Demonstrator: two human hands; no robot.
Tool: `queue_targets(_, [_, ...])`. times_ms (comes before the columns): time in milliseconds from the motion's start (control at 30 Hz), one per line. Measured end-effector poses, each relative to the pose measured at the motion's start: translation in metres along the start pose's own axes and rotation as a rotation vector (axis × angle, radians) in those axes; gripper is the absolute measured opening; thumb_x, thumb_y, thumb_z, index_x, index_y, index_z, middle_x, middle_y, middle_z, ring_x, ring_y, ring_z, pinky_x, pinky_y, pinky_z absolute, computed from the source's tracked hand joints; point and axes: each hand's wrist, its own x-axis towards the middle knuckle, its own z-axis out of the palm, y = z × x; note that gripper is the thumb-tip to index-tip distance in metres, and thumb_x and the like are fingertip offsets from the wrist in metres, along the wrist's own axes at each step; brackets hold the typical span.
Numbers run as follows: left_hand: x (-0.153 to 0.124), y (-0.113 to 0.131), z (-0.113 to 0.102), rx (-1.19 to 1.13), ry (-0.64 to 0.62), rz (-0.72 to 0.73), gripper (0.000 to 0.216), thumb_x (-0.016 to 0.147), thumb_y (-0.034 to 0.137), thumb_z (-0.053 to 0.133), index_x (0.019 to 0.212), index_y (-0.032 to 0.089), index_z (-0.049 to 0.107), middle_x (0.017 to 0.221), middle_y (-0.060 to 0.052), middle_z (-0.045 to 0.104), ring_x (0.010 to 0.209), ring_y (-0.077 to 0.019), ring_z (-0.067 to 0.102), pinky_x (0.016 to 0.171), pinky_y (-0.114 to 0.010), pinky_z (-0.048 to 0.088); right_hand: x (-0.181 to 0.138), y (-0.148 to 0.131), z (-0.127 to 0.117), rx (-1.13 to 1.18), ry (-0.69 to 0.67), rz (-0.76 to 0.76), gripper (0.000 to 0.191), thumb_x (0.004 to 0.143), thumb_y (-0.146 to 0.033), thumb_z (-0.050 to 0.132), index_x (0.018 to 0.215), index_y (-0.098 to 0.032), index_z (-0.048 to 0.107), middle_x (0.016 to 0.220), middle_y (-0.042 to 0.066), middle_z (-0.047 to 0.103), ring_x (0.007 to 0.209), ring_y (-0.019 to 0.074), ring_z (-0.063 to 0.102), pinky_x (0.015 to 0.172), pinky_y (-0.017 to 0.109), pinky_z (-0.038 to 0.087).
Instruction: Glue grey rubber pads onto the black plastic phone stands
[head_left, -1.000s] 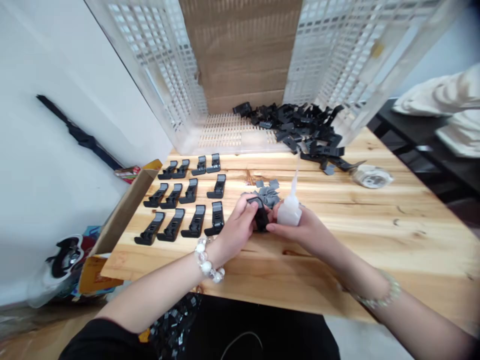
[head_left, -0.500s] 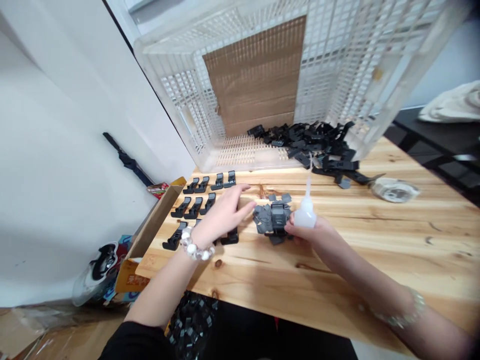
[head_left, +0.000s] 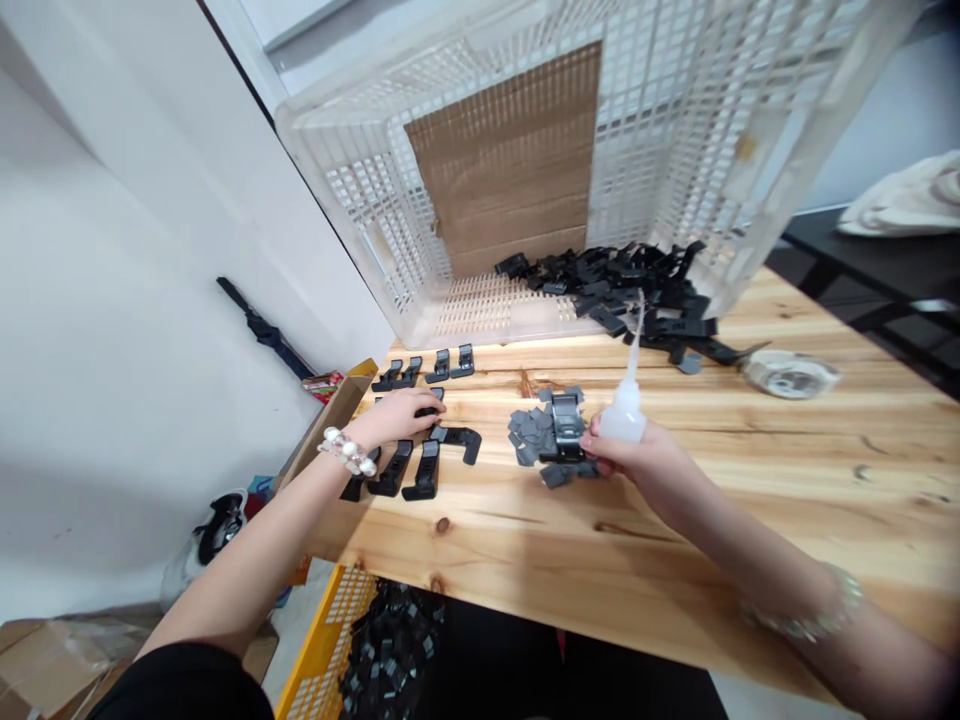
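My right hand (head_left: pixel 634 458) is closed around a small white squeeze bottle (head_left: pixel 624 412) with a long thin nozzle pointing up. Right beside it a black plastic clip (head_left: pixel 566 438) lies on a small heap of grey pads (head_left: pixel 531 432). My left hand (head_left: pixel 397 413), with a bead bracelet on the wrist, lies over the rows of finished black clips (head_left: pixel 420 470) at the left of the wooden table (head_left: pixel 750 480). Its fingers are curled down on one clip in the middle row.
A white lattice crate (head_left: pixel 525 150) lies tipped on its side at the back, with a pile of black clips (head_left: pixel 630 290) spilling out. A roll of clear tape (head_left: pixel 787 375) lies at the right. A cardboard box (head_left: pixel 330 410) and a yellow basket (head_left: pixel 337 640) of black parts stand left and below.
My left hand let go of the clip it held with the right hand and moved left onto the rows of clips. The clip now lies on the grey pads. The view tilted up.
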Motion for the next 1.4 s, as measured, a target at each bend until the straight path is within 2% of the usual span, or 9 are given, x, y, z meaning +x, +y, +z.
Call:
queue_targets(100, [-0.010, -0.013, -0.006, -0.065, 0.014, -0.043, 0.041, 0.090, 0.048, 0.045, 0.106, 0.021, 0.071, 0.124, -0.009, 0.065, 0.122, -0.0239, 0.055, 0.111, -0.033, 0.035, 0.001, 0.003, 0.000, 0.018, 0.004, 0.004, 0.034, 0.057, -0.033, 0.083, 0.068, -0.018, 0.055, 0.059, -0.004, 0.050, 0.051, 0.0090, 0.043, 0.050, 0.025, 0.031])
queue_targets(267, [-0.021, -0.027, -0.013, -0.128, -0.005, -0.143, 0.046, 0.083, 0.057, 0.051, 0.110, 0.025, 0.069, 0.133, -0.006, 0.061, 0.129, -0.0246, 0.051, 0.113, -0.033, 0.033, 0.001, 0.004, 0.001, 0.045, 0.016, 0.021, 0.036, 0.056, -0.034, 0.085, 0.068, -0.018, 0.055, 0.062, -0.003, 0.051, 0.053, 0.0093, 0.043, 0.050, 0.025, 0.032])
queue_targets(400, [-0.029, -0.038, -0.010, -0.100, 0.070, -0.394, 0.072, 0.075, 0.068, 0.056, 0.130, 0.021, 0.056, 0.144, -0.014, 0.050, 0.136, -0.0354, 0.043, 0.112, -0.045, 0.032, 0.000, 0.004, 0.000, 0.024, 0.034, 0.029, 0.035, 0.057, -0.034, 0.085, 0.069, -0.018, 0.055, 0.061, -0.004, 0.049, 0.054, 0.0099, 0.042, 0.052, 0.026, 0.032])
queue_targets(533, [-0.029, -0.040, 0.001, -0.093, 0.034, -0.569, 0.088, 0.069, 0.079, 0.053, 0.134, 0.020, 0.053, 0.147, -0.019, 0.046, 0.130, -0.0408, 0.049, 0.104, -0.047, 0.038, -0.003, 0.002, 0.001, 0.004, 0.042, 0.027, 0.030, 0.063, -0.031, 0.081, 0.070, -0.019, 0.056, 0.064, -0.002, 0.049, 0.056, 0.0110, 0.042, 0.053, 0.028, 0.032])
queue_targets(733, [-0.021, -0.030, 0.012, -0.080, 0.039, -0.583, 0.088, 0.072, 0.081, 0.045, 0.137, 0.021, 0.049, 0.149, -0.017, 0.043, 0.133, -0.0391, 0.045, 0.106, -0.044, 0.036, -0.001, 0.004, 0.000, -0.022, 0.058, 0.012, 0.026, 0.065, -0.030, 0.079, 0.070, -0.020, 0.055, 0.063, -0.001, 0.050, 0.055, 0.0126, 0.042, 0.053, 0.030, 0.030])
queue_targets(900, [-0.021, -0.032, 0.013, -0.053, 0.067, -0.584, 0.078, 0.068, 0.080, 0.051, 0.118, 0.021, 0.058, 0.133, -0.018, 0.054, 0.129, -0.0419, 0.045, 0.106, -0.050, 0.034, 0.001, 0.004, -0.003, -0.018, 0.050, 0.015, 0.026, 0.065, -0.030, 0.081, 0.070, -0.021, 0.056, 0.064, 0.000, 0.051, 0.057, 0.0135, 0.043, 0.054, 0.031, 0.032])
queue_targets(1000, [-0.026, -0.035, 0.013, -0.043, 0.107, -0.584, 0.070, 0.068, 0.076, 0.054, 0.110, 0.020, 0.058, 0.130, -0.017, 0.052, 0.127, -0.0414, 0.046, 0.106, -0.051, 0.035, 0.000, 0.004, -0.005, -0.003, 0.049, 0.021, 0.027, 0.064, -0.031, 0.082, 0.071, -0.021, 0.057, 0.066, -0.001, 0.052, 0.059, 0.0132, 0.044, 0.055, 0.030, 0.034])
queue_targets(1200, [-0.041, -0.051, 0.012, -0.102, 0.157, -0.566, 0.058, 0.068, 0.070, 0.056, 0.100, 0.022, 0.057, 0.124, -0.010, 0.054, 0.121, -0.0339, 0.050, 0.107, -0.045, 0.036, 0.003, 0.006, -0.006, -0.027, 0.048, 0.020, 0.031, 0.059, -0.034, 0.084, 0.070, -0.021, 0.057, 0.063, -0.002, 0.054, 0.055, 0.0134, 0.045, 0.052, 0.029, 0.033])
queue_targets(1400, [-0.061, -0.079, 0.013, -0.224, 0.250, -0.699, 0.062, 0.061, 0.071, 0.062, 0.093, 0.018, 0.057, 0.123, -0.016, 0.054, 0.122, -0.0379, 0.049, 0.106, -0.047, 0.037, 0.002, 0.003, -0.004, -0.012, 0.081, 0.057, 0.036, 0.055, -0.034, 0.086, 0.070, -0.019, 0.057, 0.064, -0.002, 0.054, 0.055, 0.0111, 0.046, 0.051, 0.026, 0.035])
